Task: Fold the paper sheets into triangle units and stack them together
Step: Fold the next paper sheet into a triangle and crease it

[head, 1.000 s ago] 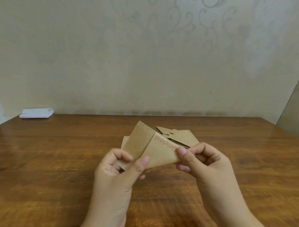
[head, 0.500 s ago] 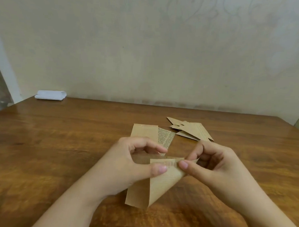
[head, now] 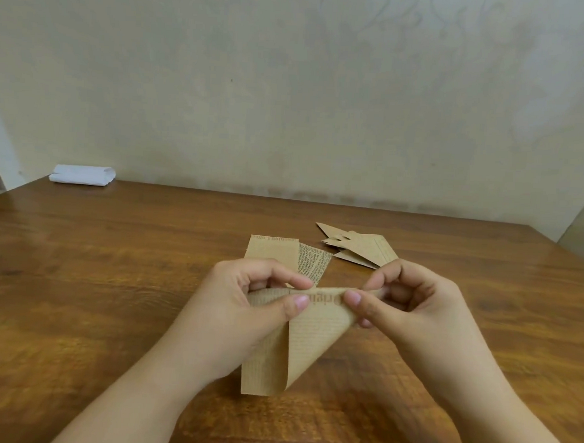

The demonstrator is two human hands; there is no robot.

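A brown printed paper strip (head: 307, 342) is half folded, one flap turned diagonally so it hangs down toward me in a point. My left hand (head: 246, 306) pinches its upper edge between thumb and forefinger. My right hand (head: 404, 300) pinches the same edge at the right corner. Behind my hands, flat paper sheets (head: 276, 250) lie on the table, one showing dense newsprint. Further right sits a small pile of folded triangle units (head: 359, 247).
The wooden table (head: 114, 280) runs to a plain wall at the back. A folded white cloth (head: 82, 175) lies at the far left corner. The table's right edge slants away at the far right.
The paper has come down from in front of the pile to just above the table, its point now hanging toward me. Both hands moved closer together on its top edge.
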